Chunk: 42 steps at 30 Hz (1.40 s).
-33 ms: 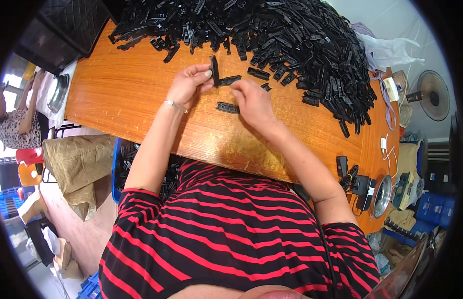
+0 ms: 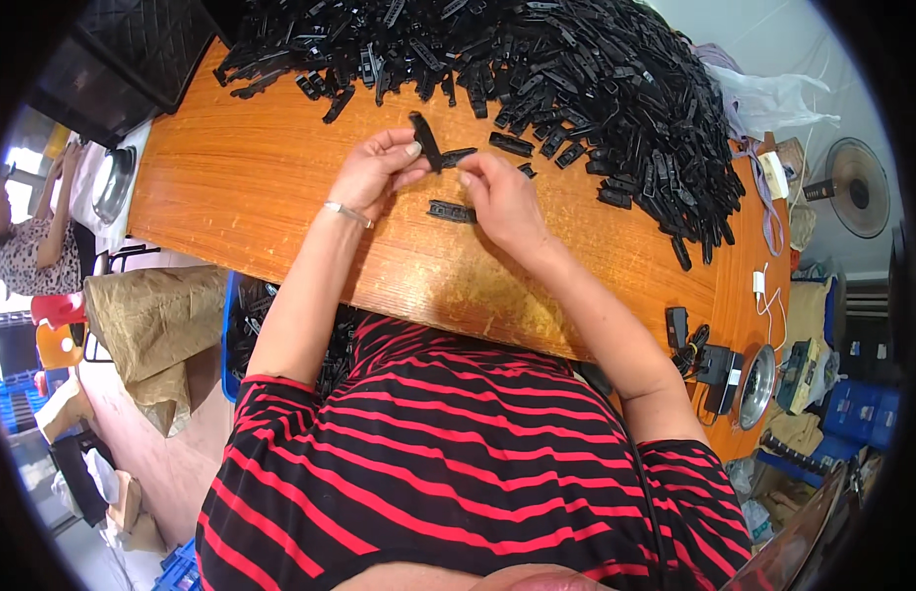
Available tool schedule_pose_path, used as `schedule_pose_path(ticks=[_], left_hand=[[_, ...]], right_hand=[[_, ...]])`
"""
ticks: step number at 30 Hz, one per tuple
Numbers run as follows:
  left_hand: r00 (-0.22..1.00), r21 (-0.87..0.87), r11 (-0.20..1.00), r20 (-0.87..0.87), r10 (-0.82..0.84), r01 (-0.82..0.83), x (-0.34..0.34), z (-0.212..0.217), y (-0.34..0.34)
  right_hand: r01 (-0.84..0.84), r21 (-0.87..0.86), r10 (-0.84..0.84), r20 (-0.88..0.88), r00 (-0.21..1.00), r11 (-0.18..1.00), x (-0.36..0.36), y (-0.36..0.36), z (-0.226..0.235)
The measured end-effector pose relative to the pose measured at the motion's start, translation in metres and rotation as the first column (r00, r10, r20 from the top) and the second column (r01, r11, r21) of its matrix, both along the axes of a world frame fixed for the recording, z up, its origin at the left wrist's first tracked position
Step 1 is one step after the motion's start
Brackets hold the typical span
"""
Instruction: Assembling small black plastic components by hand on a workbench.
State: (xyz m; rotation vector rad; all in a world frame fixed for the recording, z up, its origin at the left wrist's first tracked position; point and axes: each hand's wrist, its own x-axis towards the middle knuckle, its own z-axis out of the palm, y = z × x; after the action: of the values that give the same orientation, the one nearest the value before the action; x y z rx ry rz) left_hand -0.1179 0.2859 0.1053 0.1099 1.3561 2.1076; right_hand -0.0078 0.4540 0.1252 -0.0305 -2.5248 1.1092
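Observation:
My left hand (image 2: 381, 165) pinches a long, narrow black plastic piece (image 2: 425, 141) between thumb and fingers, tilted above the table. Close to its lower end, my right hand (image 2: 504, 200) has thumb and forefinger pressed together; whatever is between them is hidden or too small to make out. Behind the fingers lies another slim black piece (image 2: 459, 158). A ridged black piece (image 2: 450, 211) rests on the wood just left of the right hand. Beyond that hand sit a black piece with openings (image 2: 511, 145) and a small black part (image 2: 526, 170).
A large heap of similar black plastic pieces (image 2: 576, 79) covers the table's far side. Below the near edge of the wooden table (image 2: 231, 197) stands a blue bin (image 2: 231, 335). Black power adapters (image 2: 716, 366) and a metal bowl (image 2: 756, 389) are at right. Another person (image 2: 39, 241) is far left.
The long black piece in my left hand has tilted, its top leaning left and its lower end shifting right toward my right fingers. Both hands stay nearly in place.

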Motion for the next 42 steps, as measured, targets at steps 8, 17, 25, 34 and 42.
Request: schedule_pose_path(ticks=[8, 17, 25, 34, 42], left_hand=[[0.98, 0.189, 0.966, 0.054, -0.192, 0.179, 0.029, -0.001, 0.006], [0.961, -0.214, 0.958, -0.158, -0.228, 0.192, 0.023, 0.029, -0.002], [0.898, -0.433, 0.899, -0.366, -0.246, 0.07, 0.033, -0.002, 0.0], [0.864, -0.575, 0.818, -0.421, -0.276, -0.019, 0.034, -0.011, 0.008], [0.813, -0.731, 0.677, -0.444, -0.377, -0.085, 0.041, -0.006, 0.009]], right_hand=[[-0.067, -0.29, 0.091, 0.072, 0.993, 0.955, -0.004, 0.006, 0.004], [-0.219, 0.003, 0.217, 0.104, 0.971, 0.976, -0.013, 0.024, 0.029], [0.039, -0.362, 0.167, 0.52, 0.838, 0.931, 0.01, 0.015, 0.011], [0.121, -0.352, 0.14, 0.63, 0.764, 0.928, 0.005, 0.012, 0.01], [0.089, -0.336, 0.178, 0.684, 0.707, 0.938, 0.002, 0.011, 0.011]])
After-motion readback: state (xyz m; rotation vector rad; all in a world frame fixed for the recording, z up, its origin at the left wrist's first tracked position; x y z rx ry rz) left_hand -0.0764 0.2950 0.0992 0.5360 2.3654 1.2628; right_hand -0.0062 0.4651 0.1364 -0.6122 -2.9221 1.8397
